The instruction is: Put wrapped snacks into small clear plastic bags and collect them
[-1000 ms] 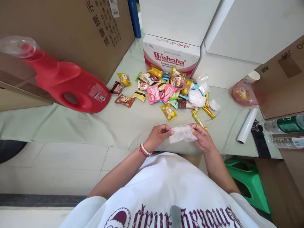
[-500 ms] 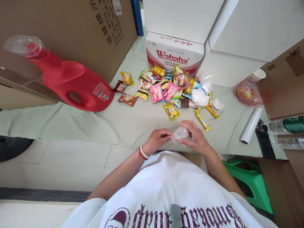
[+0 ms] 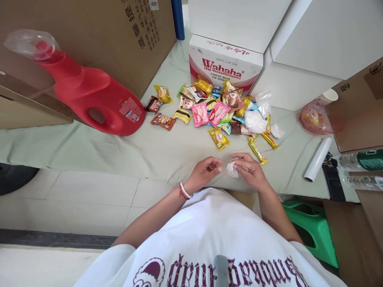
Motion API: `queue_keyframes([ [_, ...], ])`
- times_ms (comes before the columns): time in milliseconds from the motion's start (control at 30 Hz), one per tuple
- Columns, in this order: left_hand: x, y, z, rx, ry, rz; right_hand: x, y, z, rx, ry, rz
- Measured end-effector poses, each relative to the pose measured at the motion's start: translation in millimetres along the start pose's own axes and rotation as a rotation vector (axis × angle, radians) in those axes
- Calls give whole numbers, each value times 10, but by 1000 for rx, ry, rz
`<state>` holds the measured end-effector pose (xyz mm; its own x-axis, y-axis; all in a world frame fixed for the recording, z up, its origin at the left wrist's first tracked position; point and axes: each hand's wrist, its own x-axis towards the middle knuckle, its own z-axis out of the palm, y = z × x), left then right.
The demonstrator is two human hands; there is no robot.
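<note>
My right hand [image 3: 250, 170] grips a small crumpled clear plastic bag [image 3: 231, 170] between thumb and fingers, just above the front of the cloth-covered table. Beside it on the left is my left hand [image 3: 206, 172], holding nothing, its fingers loosely curled with thumb and forefinger apart. A small gap separates its fingertips from the bag. Beyond my hands lies a heap of wrapped snacks, with two pink packets [image 3: 200, 114] near its front. A yellow packet [image 3: 219, 138] and a narrow yellow-wrapped stick [image 3: 257, 153] are the closest snacks to my fingers.
Crumpled white plastic [image 3: 255, 121] lies at the heap's right side. A Wahaha carton [image 3: 224, 63] stands behind it. To the left is a big red jug [image 3: 98, 101]. On the right are a white roll [image 3: 317, 159], a pink container [image 3: 314, 115] and plastic bottles [image 3: 348, 161].
My left hand has let go of the plastic bag and moved slightly away from it. The bag is now bunched smaller in my right hand. The camera view has shifted a little.
</note>
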<state>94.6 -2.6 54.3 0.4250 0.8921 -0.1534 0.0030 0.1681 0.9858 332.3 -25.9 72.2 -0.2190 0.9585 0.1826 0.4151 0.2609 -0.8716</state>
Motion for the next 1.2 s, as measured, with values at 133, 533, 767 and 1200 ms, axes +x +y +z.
queue_keyframes([
  [133,101,-40,74,-63,2,-33,49,-43,42,-73,2,-51],
  [533,21,-179,-238,-392,118,-210,-655,408,-564,-229,72,51],
  [767,60,-116,-22,28,126,-46,-672,332,-661,62,144,113],
  [1200,262,-103,655,-428,-185,-344,-558,78,-218,-167,91,-70],
])
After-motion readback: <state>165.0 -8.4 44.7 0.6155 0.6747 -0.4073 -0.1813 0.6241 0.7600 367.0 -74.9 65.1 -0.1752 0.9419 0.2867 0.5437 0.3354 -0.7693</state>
